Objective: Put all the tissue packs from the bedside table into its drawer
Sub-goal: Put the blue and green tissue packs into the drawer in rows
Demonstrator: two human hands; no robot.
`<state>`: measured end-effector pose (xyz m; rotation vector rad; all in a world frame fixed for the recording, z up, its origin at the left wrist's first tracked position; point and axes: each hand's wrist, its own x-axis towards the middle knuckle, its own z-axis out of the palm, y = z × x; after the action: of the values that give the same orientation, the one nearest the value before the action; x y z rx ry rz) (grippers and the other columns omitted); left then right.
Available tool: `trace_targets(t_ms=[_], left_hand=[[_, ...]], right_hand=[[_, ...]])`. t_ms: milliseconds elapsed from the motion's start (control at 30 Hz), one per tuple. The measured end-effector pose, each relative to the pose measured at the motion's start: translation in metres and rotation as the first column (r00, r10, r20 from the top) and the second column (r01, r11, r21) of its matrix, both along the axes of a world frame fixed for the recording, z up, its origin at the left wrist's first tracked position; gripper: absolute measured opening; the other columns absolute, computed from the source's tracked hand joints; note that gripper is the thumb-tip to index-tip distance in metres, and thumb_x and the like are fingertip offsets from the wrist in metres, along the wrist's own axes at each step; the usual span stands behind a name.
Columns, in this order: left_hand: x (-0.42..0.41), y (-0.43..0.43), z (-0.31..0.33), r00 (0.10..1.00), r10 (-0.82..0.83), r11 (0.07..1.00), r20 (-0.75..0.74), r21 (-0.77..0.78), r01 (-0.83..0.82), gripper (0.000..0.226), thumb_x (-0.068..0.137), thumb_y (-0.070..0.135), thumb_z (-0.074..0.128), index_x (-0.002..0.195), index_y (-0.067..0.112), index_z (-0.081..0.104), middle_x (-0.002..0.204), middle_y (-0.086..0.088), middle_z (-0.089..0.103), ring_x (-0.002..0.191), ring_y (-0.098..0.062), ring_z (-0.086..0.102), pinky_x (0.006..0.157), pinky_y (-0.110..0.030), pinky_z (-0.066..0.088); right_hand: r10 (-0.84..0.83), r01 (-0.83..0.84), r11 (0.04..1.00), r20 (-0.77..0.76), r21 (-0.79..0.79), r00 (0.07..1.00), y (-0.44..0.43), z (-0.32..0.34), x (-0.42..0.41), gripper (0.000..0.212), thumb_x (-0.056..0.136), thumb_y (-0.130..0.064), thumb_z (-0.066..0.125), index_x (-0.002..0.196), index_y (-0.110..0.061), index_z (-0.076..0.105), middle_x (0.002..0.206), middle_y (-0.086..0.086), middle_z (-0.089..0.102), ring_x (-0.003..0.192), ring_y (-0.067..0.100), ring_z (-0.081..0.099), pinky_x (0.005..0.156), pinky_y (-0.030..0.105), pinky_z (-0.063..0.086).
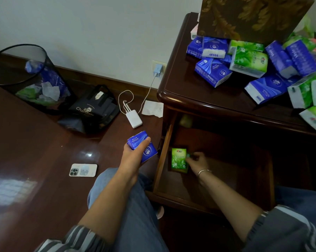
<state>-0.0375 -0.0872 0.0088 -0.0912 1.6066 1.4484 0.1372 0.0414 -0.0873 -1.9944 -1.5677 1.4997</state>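
While held inside the drawer, the green pack runs front-to-back.

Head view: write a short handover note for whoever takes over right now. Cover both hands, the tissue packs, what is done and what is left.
Left hand: holds a blue pack beside the open drawer, over the floor.
Right hand: inside the drawer, holding a green pack near its left wall.
Done: only that green pack is visibly in the drawer.
Left: release it, add the blue pack, then move the pile of packs off the bedside table.
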Motion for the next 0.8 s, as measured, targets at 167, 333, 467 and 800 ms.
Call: trace_targets(t_ms=[167, 333, 467, 800], left_hand=[[-0.002, -0.001, -0.003, 0.999, -0.035, 0.999, 0.012, -0.014, 0.035, 0.081, 0.07, 0.04, 0.08, 0.138, 0.022, 0.039, 0.118, -0.004, 0.065, 0.099, -0.018, 0.067, 0.071, -0.03, 0.056], [0.003, -0.001, -0.005, 0.983, -0.183, 0.982, -0.024, -0.051, 0.182, 0.07, 0.07, 0.037, 0.081, 0.128, 0.018, 0.047, 0.114, -0.008, 0.066, 0.1, -0.022, 0.067, 0.083, -0.038, 0.057], [0.009, -0.004, -0.002, 0.939, -0.333, 0.939, -0.089, -0.121, 0.322, 0.05, 0.071, 0.03, 0.082, 0.111, 0.021, 0.055, 0.106, -0.006, 0.069, 0.095, -0.021, 0.069, 0.083, -0.035, 0.057], [0.055, 0.005, 0.003, 0.709, -0.705, 0.705, -0.004, -0.114, 0.7, 0.106, 0.04, 0.048, 0.093, 0.124, 0.014, 0.038, 0.117, -0.008, 0.065, 0.103, -0.019, 0.068, 0.092, -0.042, 0.054]], right_hand=[[-0.117, 0.085, 0.968, -0.127, -0.234, 0.985, -0.01, 0.009, -0.013, 0.025, 0.089, -0.011, 0.056, 0.113, -0.01, 0.058, 0.116, 0.017, 0.063, 0.096, 0.029, 0.062, 0.064, 0.031, 0.05], [-0.02, -0.036, 0.963, -0.207, -0.266, 0.978, -0.022, 0.022, -0.035, 0.03, 0.086, 0.003, 0.046, 0.109, -0.009, 0.061, 0.113, 0.018, 0.065, 0.1, 0.031, 0.063, 0.082, 0.039, 0.054], [0.058, -0.106, 0.97, -0.214, -0.22, 0.975, -0.019, 0.037, -0.023, 0.032, 0.091, -0.006, 0.051, 0.122, -0.007, 0.056, 0.107, 0.008, 0.061, 0.082, 0.017, 0.059, 0.066, 0.021, 0.048], [0.142, -0.391, 0.832, -0.531, -0.393, 0.835, -0.015, 0.097, 0.036, 0.029, 0.088, -0.041, 0.056, 0.112, -0.025, 0.061, 0.115, -0.001, 0.067, 0.098, 0.015, 0.065, 0.087, 0.034, 0.05]])
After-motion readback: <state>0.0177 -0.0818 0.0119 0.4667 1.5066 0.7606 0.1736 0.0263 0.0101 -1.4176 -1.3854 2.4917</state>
